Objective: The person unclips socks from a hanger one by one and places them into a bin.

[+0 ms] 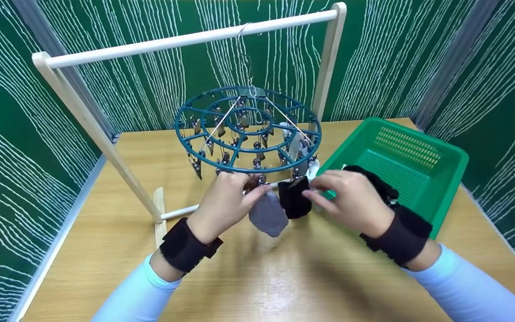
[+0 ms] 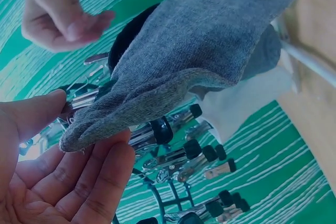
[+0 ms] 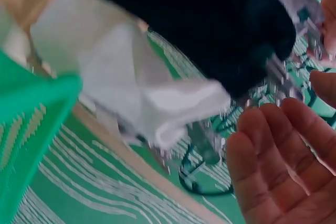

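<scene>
My left hand (image 1: 228, 192) is at the near rim of a round teal clip hanger (image 1: 223, 167). Its thumb pinches a metal clip (image 2: 84, 100) that bites the edge of a grey sock (image 1: 268, 217), with the fingers curled behind the sock's edge in the left wrist view. Just to the right hangs a black sock (image 1: 295, 201) from another clip. My right hand (image 1: 351, 197) is beside this black sock, its fingers loosely extended and holding nothing in the right wrist view. A white sock (image 3: 110, 51) hangs past the black one.
A wooden rack with a white bar (image 1: 186, 40) carries the hanger, from which several bare clips (image 1: 197, 167) dangle. At the right stands a green basket (image 1: 456, 179) with dark cloth (image 1: 371, 179) in it. Everything stands on a wooden table (image 1: 248, 286).
</scene>
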